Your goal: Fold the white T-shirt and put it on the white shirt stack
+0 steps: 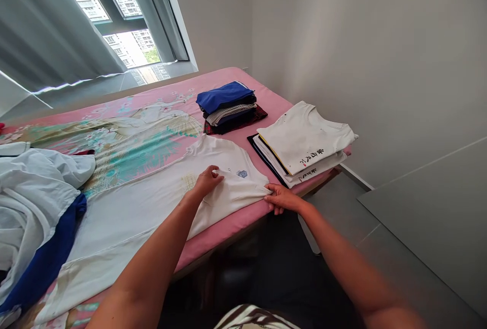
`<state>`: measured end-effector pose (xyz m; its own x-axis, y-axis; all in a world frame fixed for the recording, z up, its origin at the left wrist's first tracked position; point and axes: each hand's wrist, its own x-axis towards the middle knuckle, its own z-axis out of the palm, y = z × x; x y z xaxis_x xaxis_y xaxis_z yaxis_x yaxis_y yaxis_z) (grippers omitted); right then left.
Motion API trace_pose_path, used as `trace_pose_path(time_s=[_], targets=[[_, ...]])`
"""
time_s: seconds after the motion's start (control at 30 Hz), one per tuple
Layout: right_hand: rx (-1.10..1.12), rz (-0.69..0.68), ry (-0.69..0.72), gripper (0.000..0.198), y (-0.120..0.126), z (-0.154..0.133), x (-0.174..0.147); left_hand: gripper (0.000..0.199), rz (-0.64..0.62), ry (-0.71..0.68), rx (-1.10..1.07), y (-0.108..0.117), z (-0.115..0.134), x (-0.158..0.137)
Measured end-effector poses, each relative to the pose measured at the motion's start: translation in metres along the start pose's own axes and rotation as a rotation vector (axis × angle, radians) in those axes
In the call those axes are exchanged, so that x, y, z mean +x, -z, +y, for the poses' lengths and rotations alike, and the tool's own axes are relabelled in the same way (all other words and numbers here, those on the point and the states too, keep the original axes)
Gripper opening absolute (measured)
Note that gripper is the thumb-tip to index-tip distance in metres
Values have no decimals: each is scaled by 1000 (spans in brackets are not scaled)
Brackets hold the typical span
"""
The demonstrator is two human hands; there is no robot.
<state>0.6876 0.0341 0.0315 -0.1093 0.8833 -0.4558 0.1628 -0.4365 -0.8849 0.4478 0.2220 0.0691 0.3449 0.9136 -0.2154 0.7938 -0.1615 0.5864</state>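
Bare arms angle forward, left hand and right hand pinching the white shirt.

The spread shirt is thin, matt cloth with soft wrinkles. The sheet looks like smooth printed cloth, the folded clothes matt fabric, the curtain dull cloth, the wall smooth, faintly shiny, the floor smooth.

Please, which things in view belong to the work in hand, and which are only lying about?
In hand:
- white garment, touched by the left hand, its edge gripped by the right hand
- pink sheet beneath

Lying about, untouched:
- blue-topped stack
- white-topped stack
- loose clothes
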Motion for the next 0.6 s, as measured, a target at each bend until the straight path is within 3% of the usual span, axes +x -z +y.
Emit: trace_pose_path(time_s=[0.27,0.4,0.5,0.6], targets=[[97,-24,23,34,4,13,6,35,-89,155,-122,7,-1,17],[104,-21,25,39,4,12,4,32,-163,155,-208,7,3,15],[117,-1,27,42,3,9,1,31,-89,107,-233,5,7,14],[86,18,-4,31,3,5,-1,29,39,63,-210,0,7,13]])
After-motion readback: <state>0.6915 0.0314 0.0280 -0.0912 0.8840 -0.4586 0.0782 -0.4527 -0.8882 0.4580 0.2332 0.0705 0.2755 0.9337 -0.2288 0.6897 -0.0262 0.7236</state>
